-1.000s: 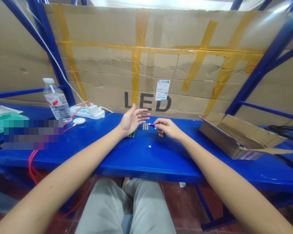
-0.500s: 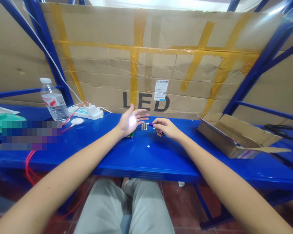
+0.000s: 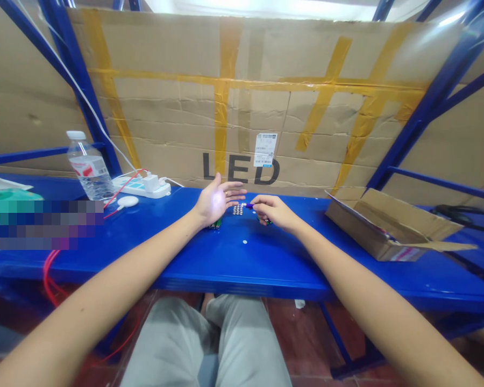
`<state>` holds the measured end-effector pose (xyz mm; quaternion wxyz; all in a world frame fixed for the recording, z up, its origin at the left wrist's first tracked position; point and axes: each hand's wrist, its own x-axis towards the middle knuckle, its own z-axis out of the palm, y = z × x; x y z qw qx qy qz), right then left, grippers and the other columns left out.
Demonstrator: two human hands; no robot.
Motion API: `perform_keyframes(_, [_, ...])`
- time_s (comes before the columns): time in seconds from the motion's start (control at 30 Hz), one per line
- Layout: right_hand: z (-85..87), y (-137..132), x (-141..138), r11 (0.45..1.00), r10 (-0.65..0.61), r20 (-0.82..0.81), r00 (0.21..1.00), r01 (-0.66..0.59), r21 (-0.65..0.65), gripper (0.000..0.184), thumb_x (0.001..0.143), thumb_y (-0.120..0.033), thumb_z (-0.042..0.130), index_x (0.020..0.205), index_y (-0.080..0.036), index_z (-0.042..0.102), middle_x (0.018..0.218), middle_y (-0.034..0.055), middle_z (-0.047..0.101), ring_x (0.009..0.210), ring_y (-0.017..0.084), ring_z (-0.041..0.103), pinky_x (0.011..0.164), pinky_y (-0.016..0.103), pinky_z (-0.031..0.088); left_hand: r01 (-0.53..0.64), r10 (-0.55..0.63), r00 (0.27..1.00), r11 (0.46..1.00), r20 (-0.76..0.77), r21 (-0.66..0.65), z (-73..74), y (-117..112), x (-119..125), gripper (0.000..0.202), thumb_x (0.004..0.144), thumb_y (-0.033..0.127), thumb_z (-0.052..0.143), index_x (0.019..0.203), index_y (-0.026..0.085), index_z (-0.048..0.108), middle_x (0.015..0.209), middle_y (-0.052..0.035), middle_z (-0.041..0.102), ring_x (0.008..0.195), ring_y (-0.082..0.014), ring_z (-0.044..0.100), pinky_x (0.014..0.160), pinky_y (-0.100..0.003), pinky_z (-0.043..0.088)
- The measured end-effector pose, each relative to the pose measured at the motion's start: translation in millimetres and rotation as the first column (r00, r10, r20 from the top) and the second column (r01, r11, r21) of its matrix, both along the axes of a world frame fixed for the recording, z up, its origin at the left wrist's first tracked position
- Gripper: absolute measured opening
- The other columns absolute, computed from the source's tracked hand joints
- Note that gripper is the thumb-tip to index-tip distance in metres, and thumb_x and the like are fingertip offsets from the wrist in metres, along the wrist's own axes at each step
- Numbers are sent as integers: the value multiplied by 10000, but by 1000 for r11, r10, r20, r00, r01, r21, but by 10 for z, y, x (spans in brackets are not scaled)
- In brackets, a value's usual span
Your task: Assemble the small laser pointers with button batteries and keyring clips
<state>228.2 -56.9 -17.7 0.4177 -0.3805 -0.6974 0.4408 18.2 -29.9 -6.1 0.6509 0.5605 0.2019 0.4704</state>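
My left hand (image 3: pixel 218 200) is raised over the blue table with its palm turned toward the right and its fingers stretched out. A bright whitish-violet spot of light falls on that palm. My right hand (image 3: pixel 275 211) is closed on a small purple flashlight (image 3: pixel 249 206), whose front end points at the left palm. Below and between the hands, several small shiny button cells (image 3: pixel 237 210) lie in neat rows. Partly hidden beneath my left hand are some green stick-like items (image 3: pixel 216 223). Something dark and green shows under my right fingers, too small to name.
An open cardboard box (image 3: pixel 387 228) stands on the right. On the left are a water bottle (image 3: pixel 91 169), a white power strip (image 3: pixel 145 185), a round white charger (image 3: pixel 128 201) and red cables (image 3: pixel 50 274). A large cardboard sheet (image 3: pixel 177 118) closes off the back of the blue table (image 3: pixel 246 269).
The light spot on my left palm looks a little smaller and dimmer. Both hands have stayed in place, and the view has shifted very slightly.
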Motion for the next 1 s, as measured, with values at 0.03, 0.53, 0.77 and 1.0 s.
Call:
perform_keyframes(0.03, [-1, 1, 2, 1000, 2, -8, 1000, -2, -7, 144, 771, -297, 627, 841, -179, 582, 515, -85, 402, 430, 83, 389, 452, 247, 360, -3, 3, 1000, 1000, 1, -1, 4, -3, 0, 753, 865, 761, 375, 1128, 132, 696, 1179, -188, 700, 1190, -340, 601, 931, -435, 476])
perform_keyframes(0.53, [35, -15, 16, 994, -90, -13, 996, 90, 56, 134, 752, -306, 623, 795, -190, 571, 476, -88, 397, 396, 81, 376, 419, 242, 323, 1, -1, 1000, 1000, -2, 5, -12, 13, -1, 747, 870, 753, 376, 1134, 131, 694, 1175, -190, 703, 1160, -324, 621, 909, -416, 490])
perform_keyframes(0.77, [84, -54, -4, 988, -145, 25, 989, 143, 52, 113, 720, -296, 606, 758, -195, 570, 483, -81, 409, 377, 75, 341, 406, 249, 295, -2, 2, 1000, 1000, -6, 0, -7, 5, 1, 741, 881, 748, 359, 1123, 136, 699, 1166, -183, 706, 1156, -322, 623, 908, -419, 491])
perform_keyframes(1.0, [85, -48, 8, 981, -174, 100, 980, 163, 107, 126, 741, -317, 596, 752, -192, 591, 492, -63, 439, 407, 95, 390, 432, 253, 322, -8, 9, 1000, 1000, -11, 7, 4, -5, -2, 762, 867, 765, 369, 1145, 134, 694, 1174, -188, 702, 1169, -324, 613, 894, -413, 499])
